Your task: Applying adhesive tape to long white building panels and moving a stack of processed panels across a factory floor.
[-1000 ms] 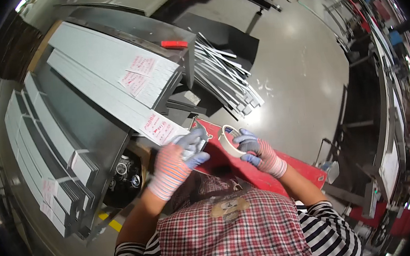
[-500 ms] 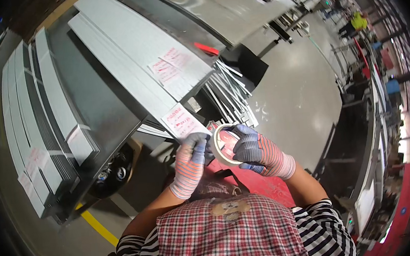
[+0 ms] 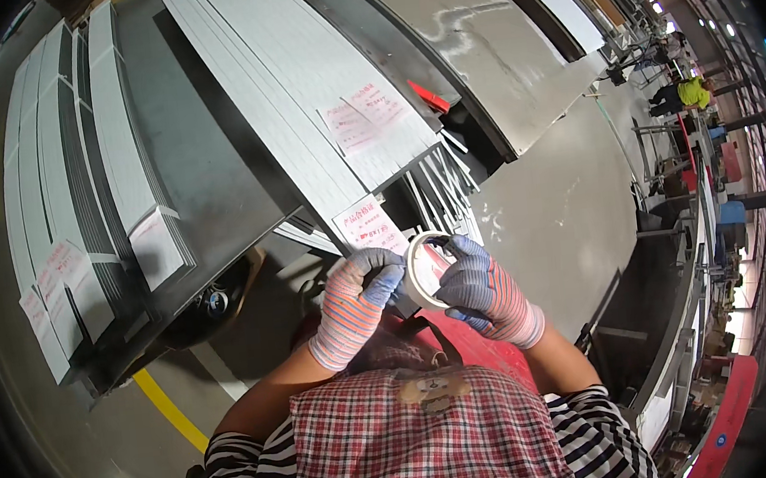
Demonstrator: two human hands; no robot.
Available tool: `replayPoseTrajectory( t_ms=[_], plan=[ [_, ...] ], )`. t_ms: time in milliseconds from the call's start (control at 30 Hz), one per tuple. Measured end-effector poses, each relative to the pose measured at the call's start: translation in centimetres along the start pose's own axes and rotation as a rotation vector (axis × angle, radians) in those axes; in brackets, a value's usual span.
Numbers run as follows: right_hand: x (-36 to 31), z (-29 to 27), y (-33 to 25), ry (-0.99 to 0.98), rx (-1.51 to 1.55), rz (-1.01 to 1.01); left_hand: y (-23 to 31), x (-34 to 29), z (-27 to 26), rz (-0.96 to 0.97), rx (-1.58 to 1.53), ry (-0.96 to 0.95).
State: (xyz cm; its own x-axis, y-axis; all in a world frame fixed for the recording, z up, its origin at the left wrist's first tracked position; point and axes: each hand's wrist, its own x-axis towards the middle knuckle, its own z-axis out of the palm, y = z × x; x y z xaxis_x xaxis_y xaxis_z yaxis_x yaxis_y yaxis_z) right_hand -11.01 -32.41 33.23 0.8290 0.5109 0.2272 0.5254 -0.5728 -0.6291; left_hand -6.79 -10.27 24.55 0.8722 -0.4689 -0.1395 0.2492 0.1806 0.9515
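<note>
My right hand (image 3: 491, 291), in a striped glove with blue-grey fingers, is closed around a roll of tape (image 3: 414, 280), its thumb inside the ring. My left hand (image 3: 352, 305), gloved alike, pinches at the roll's left edge; what lies between its fingertips is too small to make out. Just beyond both hands, a white label with red print (image 3: 370, 228) lies on the near end of a long pale strip. That strip is beside a wide stack of long pale strips (image 3: 284, 73), which carries further labels (image 3: 366, 119) near its end.
Bundles of bound, labelled strips (image 3: 51, 193) lie at the left on a dark table (image 3: 190, 147). Loose thin white strips (image 3: 438, 188) stick out below the middle stack, near a red object (image 3: 428, 96). A person in a yellow top (image 3: 692, 93) is far off at the right.
The view has shifted, so the stacks and labels sit further right. Both hands stay together at the tape roll, with the same grip.
</note>
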Motion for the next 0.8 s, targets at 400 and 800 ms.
replayPoseTrajectory(
  t_ms=[400, 800],
  plan=[
    [3.1, 4.0, 20.3, -0.528, -0.207, 0.458, -12.2, 0.4, -5.1, -0.407, -0.132, 0.090],
    [2.6, 14.6, 4.5, 0.128, -0.329, 0.605, -37.0, 5.4, -15.4, -0.134, 0.394, -0.032]
  ],
)
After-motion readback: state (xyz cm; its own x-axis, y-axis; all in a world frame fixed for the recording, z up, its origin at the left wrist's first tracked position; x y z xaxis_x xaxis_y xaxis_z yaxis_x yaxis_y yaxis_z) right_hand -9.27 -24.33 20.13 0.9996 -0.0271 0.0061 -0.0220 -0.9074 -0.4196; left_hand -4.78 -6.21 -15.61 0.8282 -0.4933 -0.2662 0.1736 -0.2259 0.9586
